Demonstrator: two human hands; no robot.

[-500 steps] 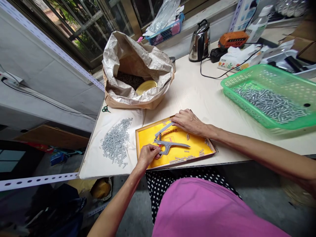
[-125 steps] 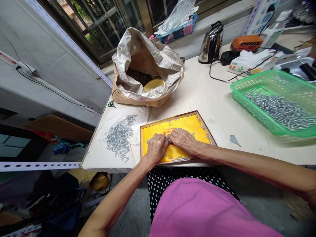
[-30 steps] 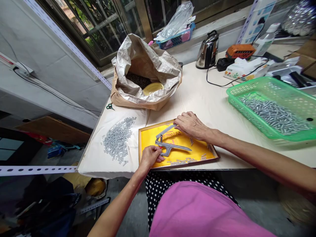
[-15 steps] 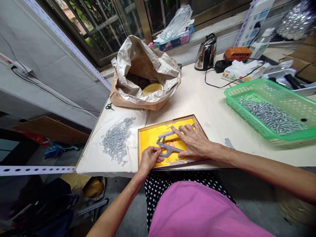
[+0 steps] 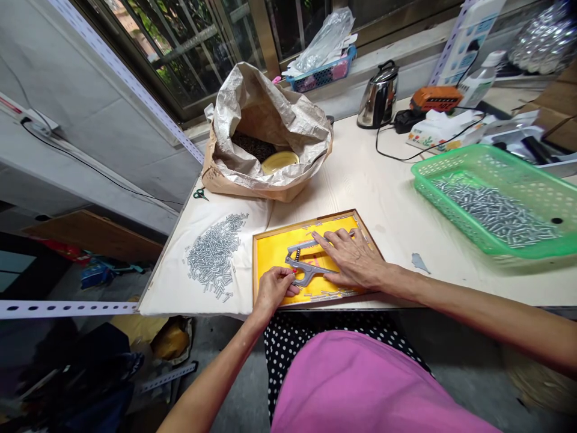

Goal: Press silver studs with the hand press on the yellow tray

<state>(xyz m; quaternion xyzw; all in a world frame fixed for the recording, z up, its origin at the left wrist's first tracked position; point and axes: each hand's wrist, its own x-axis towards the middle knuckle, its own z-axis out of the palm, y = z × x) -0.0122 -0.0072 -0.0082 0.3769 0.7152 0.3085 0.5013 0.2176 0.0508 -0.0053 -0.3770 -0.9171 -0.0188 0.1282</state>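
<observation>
Grey metal hand pliers (image 5: 311, 275) with a coil spring between the handles lie over a shallow tray (image 5: 255, 258) with a yellow bottom. My right hand (image 5: 354, 258) is around the two handles, fingers over the upper one and the thumb by the lower one. At the jaw end, my left hand (image 5: 274, 288) is closed in a pinch. A small red spot (image 5: 294, 271) shows at its fingertips; whether it belongs to the pliers or is a separate piece I cannot tell. Small silver pins (image 5: 327, 296) lie along the tray's near edge.
Left of the tray is a heap of small metal pins (image 5: 214, 255), with green-handled scissors (image 5: 201, 194) behind. A large paper sack (image 5: 265, 189) holds dark pieces and a yellow dish. At right are a green basket (image 5: 489, 240) of metal pins and a kettle (image 5: 378, 96).
My right thumb has moved slightly up against the lower handle. Less of the red spot shows beside my left thumb. Both hands stay at the pliers, and the view has shifted slightly.
</observation>
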